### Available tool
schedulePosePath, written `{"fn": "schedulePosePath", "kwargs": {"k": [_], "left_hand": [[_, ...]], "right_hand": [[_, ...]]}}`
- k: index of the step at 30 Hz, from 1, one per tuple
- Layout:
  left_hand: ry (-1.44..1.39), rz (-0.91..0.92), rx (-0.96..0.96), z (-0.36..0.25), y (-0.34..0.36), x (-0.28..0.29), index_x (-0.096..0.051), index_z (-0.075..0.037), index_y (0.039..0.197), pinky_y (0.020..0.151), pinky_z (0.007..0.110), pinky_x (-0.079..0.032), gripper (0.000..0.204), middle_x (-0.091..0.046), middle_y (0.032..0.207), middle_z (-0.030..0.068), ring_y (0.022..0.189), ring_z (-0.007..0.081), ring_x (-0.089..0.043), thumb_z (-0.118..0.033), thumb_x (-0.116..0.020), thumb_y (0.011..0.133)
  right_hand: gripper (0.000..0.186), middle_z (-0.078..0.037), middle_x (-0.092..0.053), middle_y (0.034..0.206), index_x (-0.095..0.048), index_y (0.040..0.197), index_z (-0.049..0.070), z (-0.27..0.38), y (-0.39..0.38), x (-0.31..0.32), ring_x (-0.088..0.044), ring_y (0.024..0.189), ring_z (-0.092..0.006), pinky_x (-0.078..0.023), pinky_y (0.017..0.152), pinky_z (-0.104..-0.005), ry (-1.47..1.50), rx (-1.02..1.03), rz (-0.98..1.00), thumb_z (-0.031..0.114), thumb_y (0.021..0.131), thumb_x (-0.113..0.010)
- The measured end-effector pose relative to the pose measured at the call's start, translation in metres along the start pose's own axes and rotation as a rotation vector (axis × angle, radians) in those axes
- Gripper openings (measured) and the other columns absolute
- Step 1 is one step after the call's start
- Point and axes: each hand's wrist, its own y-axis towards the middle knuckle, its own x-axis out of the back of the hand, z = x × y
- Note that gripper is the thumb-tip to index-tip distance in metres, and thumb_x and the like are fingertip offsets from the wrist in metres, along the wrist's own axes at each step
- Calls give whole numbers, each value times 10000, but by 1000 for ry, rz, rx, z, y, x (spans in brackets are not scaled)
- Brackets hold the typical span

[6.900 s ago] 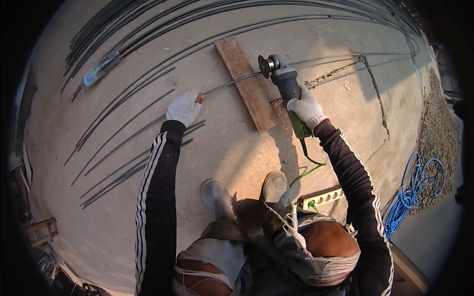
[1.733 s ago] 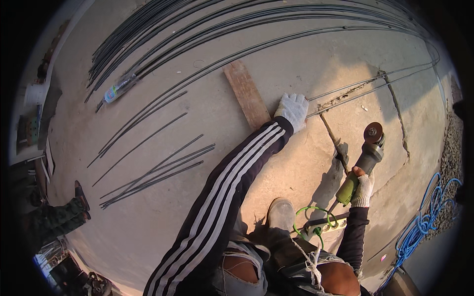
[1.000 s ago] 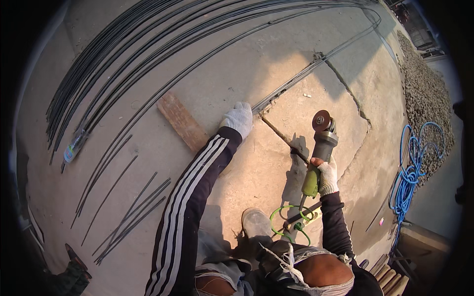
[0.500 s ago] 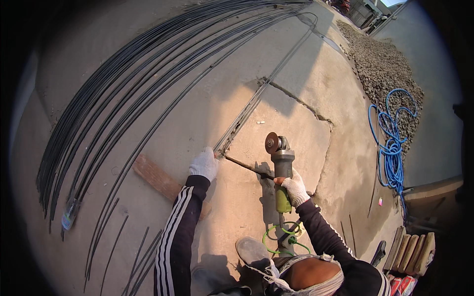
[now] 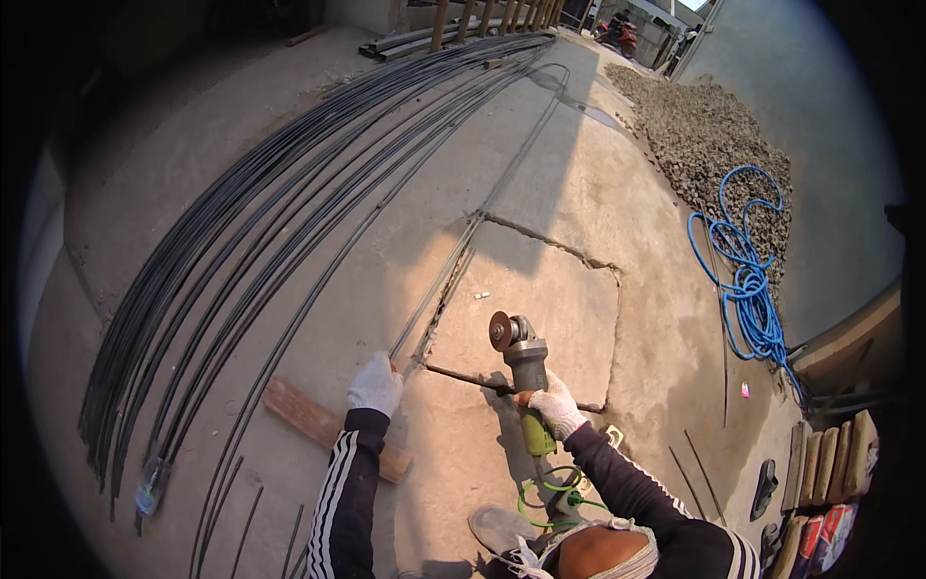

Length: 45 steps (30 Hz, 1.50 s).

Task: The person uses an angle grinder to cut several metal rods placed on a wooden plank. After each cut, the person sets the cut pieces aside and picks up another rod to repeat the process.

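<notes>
My left hand (image 5: 374, 386), in a white knit glove, is closed around the near end of long thin steel bars (image 5: 474, 224). They run away from me over the concrete along a slab's left edge. My right hand (image 5: 555, 405), gloved too with bare fingertips, grips an angle grinder (image 5: 527, 365) by its green-and-grey body. Its brown disc (image 5: 501, 331) points away from me, above the slab and apart from the bars. Whether the disc spins cannot be made out. A green cord (image 5: 529, 494) trails from the grinder's rear near my shoe (image 5: 497, 527).
A big bundle of dark steel bars (image 5: 207, 232) curves along the left. A wooden plank (image 5: 318, 420) lies beside my left forearm, with a plastic bottle (image 5: 152, 485) farther left. At right are a coiled blue hose (image 5: 757, 304), a gravel heap (image 5: 714, 135) and stacked blocks (image 5: 828, 463).
The view has tilted up, showing more of the far ground. My left hand and its bars have shifted slightly left from the slab's corner. The grinder stays in my right hand.
</notes>
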Motion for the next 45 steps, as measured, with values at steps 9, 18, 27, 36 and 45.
{"fn": "schedulePosePath", "kwargs": {"k": [9,18,27,36,45], "left_hand": [[15,-34,17,11,-43,33,-590,-25,1014,776,578,-537,185,-712,931,264,893,482,-691,-183,-649,938],[80,-270,-1,35,-92,23,-609,-19,995,610,491,-570,203,-719,811,198,741,390,-735,-193,-652,898],[76,-138,81,51,-133,37,-637,7,1015,612,480,-576,274,-728,847,218,772,369,-750,-211,-680,854],[64,-127,73,90,-180,51,-641,-3,1030,682,468,-587,289,-719,926,198,852,359,-738,-234,-711,871],[132,-236,53,125,-258,85,-619,-78,962,548,479,-549,183,-688,789,152,681,364,-706,-254,-659,929]], "right_hand": [[498,-66,-659,952,-588,1179,29,-4,-1,-6,-641,799,-171,-545,714,-330,33,12,24,96,756,-842],[270,-122,-694,779,-670,965,5,-31,14,1,-662,594,-222,-567,555,-331,-3,-130,45,232,862,-772],[332,-81,-679,821,-671,1000,33,-34,18,-2,-653,656,-199,-564,622,-316,28,-101,86,321,876,-781],[373,-80,-681,830,-708,1062,-11,-34,17,-17,-651,679,-188,-543,621,-304,-31,-71,241,329,911,-741],[374,-80,-690,841,-716,1075,-10,-29,6,-32,-647,679,-181,-536,619,-299,-81,-76,247,325,912,-741]]}}
